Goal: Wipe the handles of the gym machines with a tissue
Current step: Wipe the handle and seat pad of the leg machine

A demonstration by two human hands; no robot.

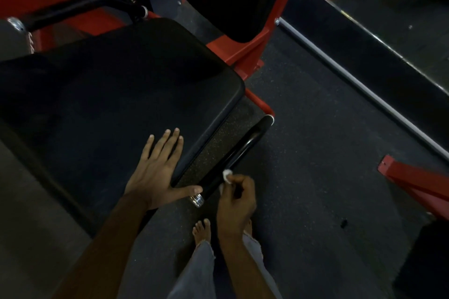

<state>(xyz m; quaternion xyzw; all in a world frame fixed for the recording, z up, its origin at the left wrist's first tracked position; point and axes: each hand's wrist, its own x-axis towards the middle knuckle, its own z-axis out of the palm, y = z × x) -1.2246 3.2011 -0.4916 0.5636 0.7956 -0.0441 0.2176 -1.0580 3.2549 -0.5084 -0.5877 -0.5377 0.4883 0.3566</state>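
Dim, soft (edges bend outward).

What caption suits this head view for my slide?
Right hand wipes the black side handle with a tissue while the left hand rests flat on the seat pad.

Most of the tissue [227, 175] is hidden inside the curled fingers of the right hand [237, 204]; only a small white bit peeks out at 11 o'clock of that hand. The hand also covers part of the black handle [239, 153]. The left hand [158, 170] hides a patch of the black seat [109, 85], and the seat runs off the picture at 9 o'clock. One bare foot [201, 229] shows its toes, but the other foot is mostly behind the right wrist. Both arms are cut off at 6 o'clock. At 1 o'clock, something pale is too dark and blurry to tell.
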